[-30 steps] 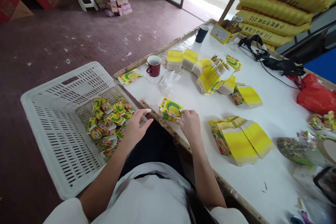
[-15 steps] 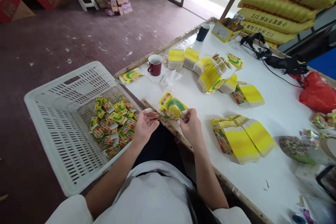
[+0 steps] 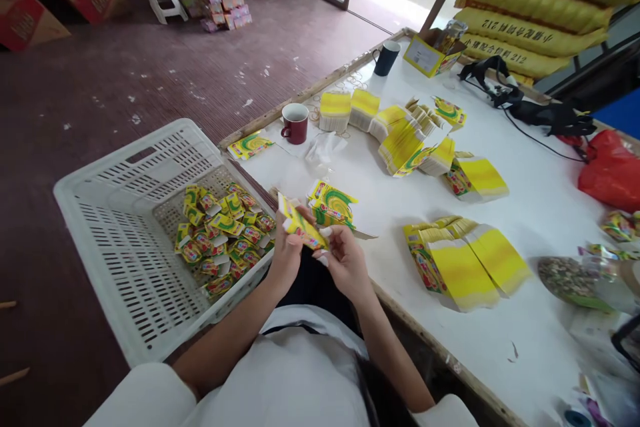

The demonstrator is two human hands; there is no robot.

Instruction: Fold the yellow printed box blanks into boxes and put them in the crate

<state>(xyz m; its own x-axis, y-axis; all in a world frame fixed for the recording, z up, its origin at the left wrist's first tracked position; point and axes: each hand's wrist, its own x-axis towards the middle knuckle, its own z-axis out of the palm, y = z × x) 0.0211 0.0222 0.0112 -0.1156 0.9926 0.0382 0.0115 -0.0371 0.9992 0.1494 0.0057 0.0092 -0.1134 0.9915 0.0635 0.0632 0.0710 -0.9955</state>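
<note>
A small yellow and green printed carton (image 3: 302,227) is held between my two hands, over the table's near edge. My left hand (image 3: 287,250) is closed round its left side, thumb on the printed face. At the carton's right end, my right hand (image 3: 345,257) pinches it with thumb and fingers; some fingertips have white coverings. Just beyond, flat printed cartons (image 3: 333,205) lie on the white table (image 3: 370,320). Left of my hands stands a white plastic basket (image 3: 100,240) with a heap of small folded cartons (image 3: 225,233) in it.
Stacks of flat yellow cartons (image 3: 463,267) lie to the right, with more bundles (image 3: 400,133) farther back. A maroon mug (image 3: 295,123), crumpled tissue (image 3: 325,150) and dark mug (image 3: 386,59) stand along the far side. A red plastic bag (image 3: 613,170) sits at right.
A carton has come off the flat pile into both hands, moving left and toward me. My left hand, empty before, has closed round it.
</note>
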